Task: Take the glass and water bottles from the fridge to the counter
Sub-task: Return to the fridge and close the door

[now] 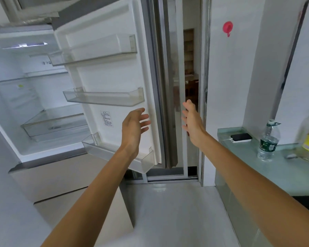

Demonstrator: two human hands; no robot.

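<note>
Your left hand (134,125) is open with fingers spread, just before the door's (114,77) inner face. Your right hand (192,120) is open too, past its free edge. Neither holds anything. One bottle (268,141) stands on the bench (284,168), right; no glass shows. The fridge (34,104) looks bare, so closing seems next: push the outer face flat-palmed, left hand clear.

Two long, slim forearms are bare from the lower edge of the frame up to the wrists. The left hand (134,125) and right hand (192,120) are bare too.
</note>
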